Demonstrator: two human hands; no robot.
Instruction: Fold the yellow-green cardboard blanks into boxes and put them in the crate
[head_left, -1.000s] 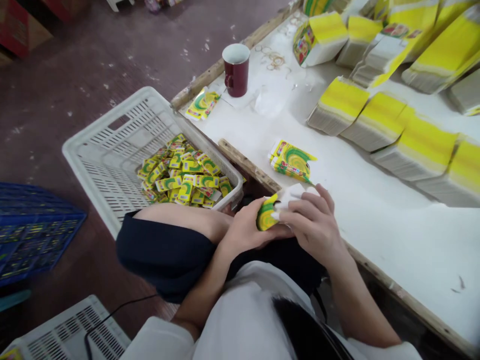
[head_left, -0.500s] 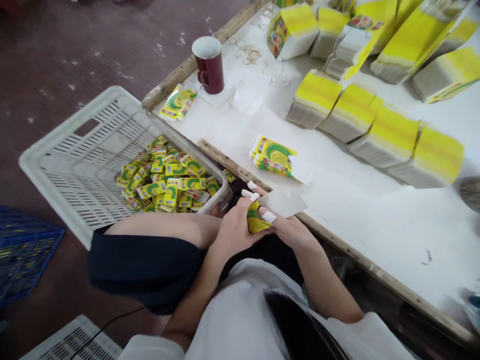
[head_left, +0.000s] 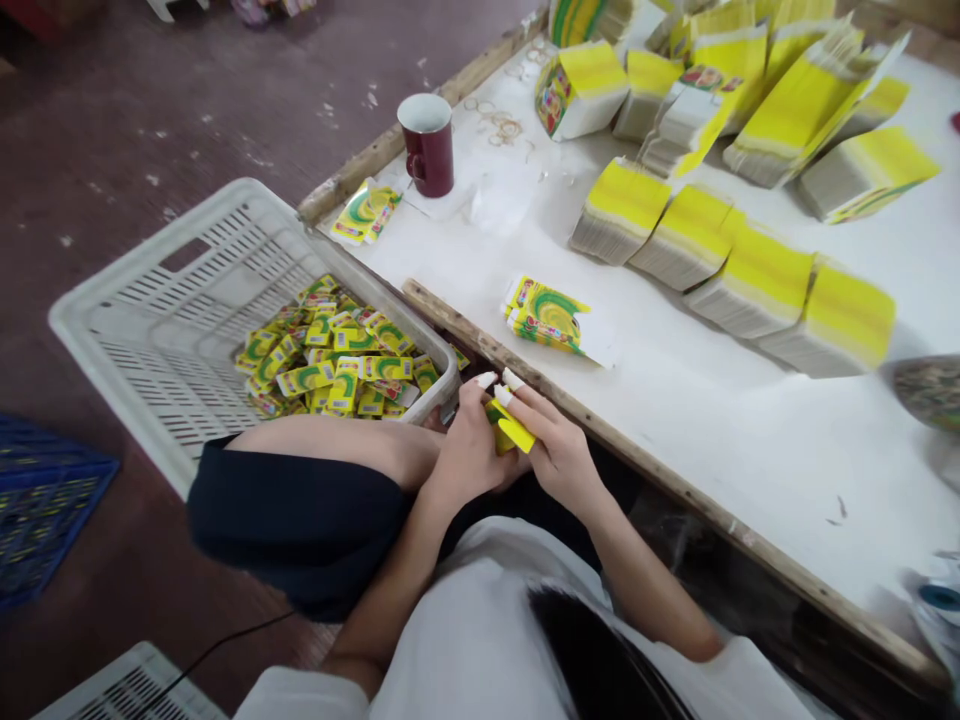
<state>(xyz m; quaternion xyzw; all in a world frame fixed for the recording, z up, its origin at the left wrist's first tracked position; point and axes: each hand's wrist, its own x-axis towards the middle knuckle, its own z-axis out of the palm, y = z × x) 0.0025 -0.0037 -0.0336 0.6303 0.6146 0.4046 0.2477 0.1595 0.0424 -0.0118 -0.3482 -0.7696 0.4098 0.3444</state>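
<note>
Close to my lap, my left hand (head_left: pixel 471 445) is wrapped round a small yellow and green cardboard box (head_left: pixel 514 430). From the other side my right hand (head_left: pixel 556 448) grips the same box, its fingers at the upper end by a yellow flap. White coverings sit on several fingertips. Palms hide much of the box. Beyond the hands, on the white table (head_left: pixel 675 430), lies a flat printed carton (head_left: pixel 546 315) with yellow and green artwork. To the left, a white plastic crate (head_left: pixel 161 325) contains a heap of small yellow boxes (head_left: pixel 345 360).
Rows of stacked yellow cartons (head_left: pixel 750 260) stand across the table. A maroon mug (head_left: pixel 431 150) is near its far left edge, beside another flat carton (head_left: pixel 366 212). Rubber bands (head_left: pixel 499 125) lie behind. A wooden strip (head_left: pixel 480 340) edges the table; a blue crate (head_left: pixel 45 500) rests on the floor.
A pale flat panel sticking out from the box has folded in, and a yellow flap now shows. My right hand has shifted its fingers over the box's top. The view has tilted slightly.
</note>
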